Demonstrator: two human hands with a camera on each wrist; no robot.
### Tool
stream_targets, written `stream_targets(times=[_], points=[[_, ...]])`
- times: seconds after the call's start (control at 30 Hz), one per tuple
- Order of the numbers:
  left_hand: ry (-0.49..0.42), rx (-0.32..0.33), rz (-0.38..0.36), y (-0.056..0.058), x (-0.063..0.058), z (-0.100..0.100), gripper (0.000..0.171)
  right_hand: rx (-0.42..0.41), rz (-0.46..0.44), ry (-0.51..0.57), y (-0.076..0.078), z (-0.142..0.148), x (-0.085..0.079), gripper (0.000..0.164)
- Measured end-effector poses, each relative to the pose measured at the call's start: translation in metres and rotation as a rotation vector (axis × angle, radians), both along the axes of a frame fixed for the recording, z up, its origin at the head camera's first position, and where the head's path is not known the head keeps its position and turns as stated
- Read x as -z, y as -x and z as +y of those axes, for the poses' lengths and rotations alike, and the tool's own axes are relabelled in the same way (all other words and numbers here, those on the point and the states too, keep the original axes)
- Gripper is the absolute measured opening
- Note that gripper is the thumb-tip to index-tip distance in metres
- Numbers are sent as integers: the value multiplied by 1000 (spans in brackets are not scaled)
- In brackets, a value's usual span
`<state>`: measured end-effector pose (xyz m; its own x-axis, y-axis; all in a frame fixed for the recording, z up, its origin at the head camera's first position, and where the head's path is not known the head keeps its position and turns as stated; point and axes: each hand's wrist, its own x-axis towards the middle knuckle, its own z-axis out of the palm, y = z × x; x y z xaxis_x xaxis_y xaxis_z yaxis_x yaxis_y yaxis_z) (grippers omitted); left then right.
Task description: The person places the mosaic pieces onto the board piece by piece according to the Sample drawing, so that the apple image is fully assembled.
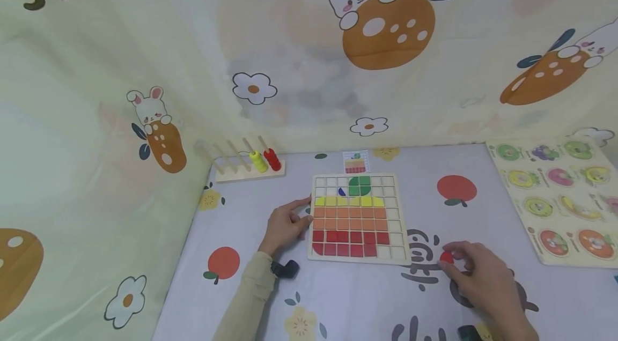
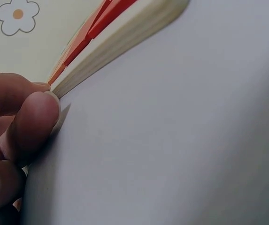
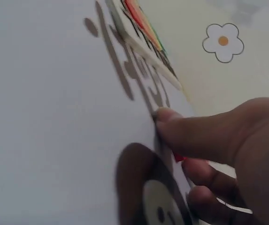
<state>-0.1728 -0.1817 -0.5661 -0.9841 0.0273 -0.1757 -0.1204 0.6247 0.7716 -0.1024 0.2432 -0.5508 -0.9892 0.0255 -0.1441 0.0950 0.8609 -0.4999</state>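
Observation:
A square wooden grid board (image 1: 398, 223) lies on the table, with green, blue, yellow, orange and red tiles set in its cells. At its left side, my left hand (image 1: 286, 225) touches the edge with index finger and thumb. In the left wrist view, those fingertips meet the board's pale edge (image 2: 120, 44). My right hand (image 1: 485, 276) is to the right of the board, pinching a small red tile (image 1: 447, 258) with a rounded edge between thumb and fingers. In the right wrist view the fingers largely hide this red tile (image 3: 178, 157).
A small picture card (image 1: 356, 162) lies just behind the board. At the back left stands a wooden peg rack (image 1: 227, 173) with yellow and red beads on two pegs. A sheet of food pictures (image 1: 531, 212) lies at the right. A patterned cloth wall (image 1: 299, 121) borders the table behind.

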Motion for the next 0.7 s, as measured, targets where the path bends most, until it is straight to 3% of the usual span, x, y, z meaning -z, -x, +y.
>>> stream_targets(times=[0.23, 0.43, 0.7], points=[[9, 1, 0, 1, 0, 0, 52, 19, -49, 24, 4, 2, -1, 50], [6, -7, -1, 0, 1, 0, 52, 54, -41, 57, 3, 3, 0, 37], [-6, 3, -1, 0, 1, -1, 53, 161, 130, 116, -6, 1, 5, 32]])
